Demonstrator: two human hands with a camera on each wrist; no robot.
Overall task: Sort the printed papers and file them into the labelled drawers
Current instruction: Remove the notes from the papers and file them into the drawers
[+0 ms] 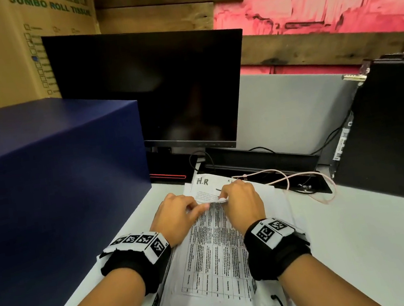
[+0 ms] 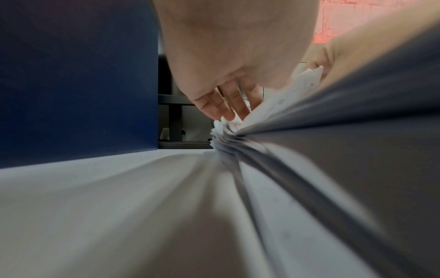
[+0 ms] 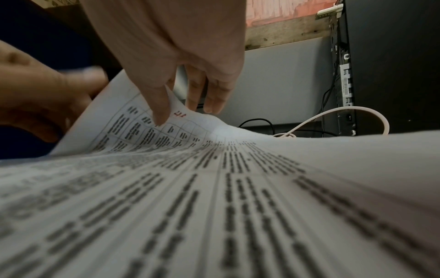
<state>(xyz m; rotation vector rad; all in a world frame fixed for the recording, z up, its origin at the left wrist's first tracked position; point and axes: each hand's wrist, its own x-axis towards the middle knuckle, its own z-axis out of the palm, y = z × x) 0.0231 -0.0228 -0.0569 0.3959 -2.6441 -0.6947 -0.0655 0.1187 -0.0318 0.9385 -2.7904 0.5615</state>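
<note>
**Carefully peeling one sheet off the pile**

Both hands meet at the far edge of the table-printed top sheet (image 1: 214,240), which lies on the paper stack (image 1: 267,195) on the table (image 1: 367,246). The right hand (image 1: 242,199) pinches that edge between thumb and forefinger; the left hand (image 1: 176,214) rests curled beside it, its grip unclear. Lift slowly, separating only one sheet, and keep the "H.R" page (image 1: 204,185) beneath from shifting.
</note>
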